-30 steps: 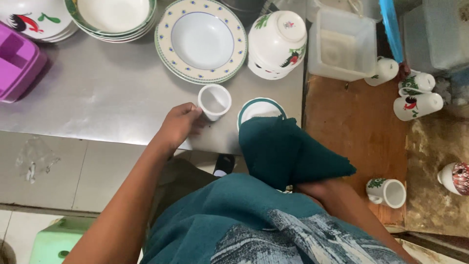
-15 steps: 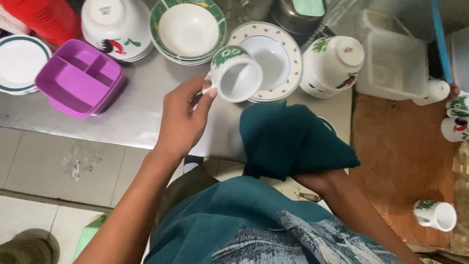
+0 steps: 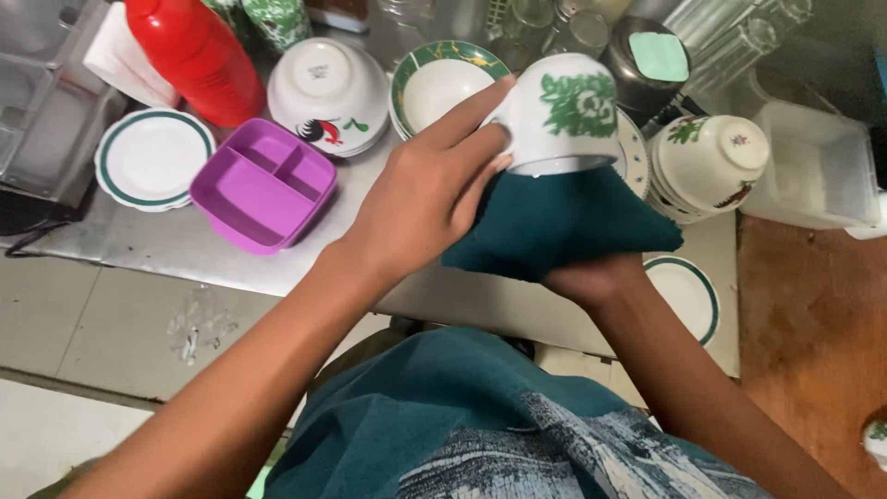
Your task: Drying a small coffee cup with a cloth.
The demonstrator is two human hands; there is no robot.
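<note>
Left hand (image 3: 420, 199) fingers clamped round a white ceramic cup with green leaf print (image 3: 565, 115), held mouth-down above the counter edge. Right hand (image 3: 591, 277) is mostly hidden under a dark teal cloth (image 3: 554, 226), fingers bunched on the cloth, which touches the cup rim from below.

To dry it well: likely best to keep a firm grip on the cup wall, push cloth into the mouth, turn the cup against it, keep it over the counter in case it slips.

Steel counter (image 3: 139, 245), crowded: purple plastic divided tray (image 3: 263, 185), small green-rimmed white plate (image 3: 152, 157), upturned white bowl with rooster print (image 3: 328, 92), red plastic bottle (image 3: 199, 55), stacked bowls, glasses at the back. Brown wooden surface (image 3: 813, 323) at right. Pale tiled floor below.
</note>
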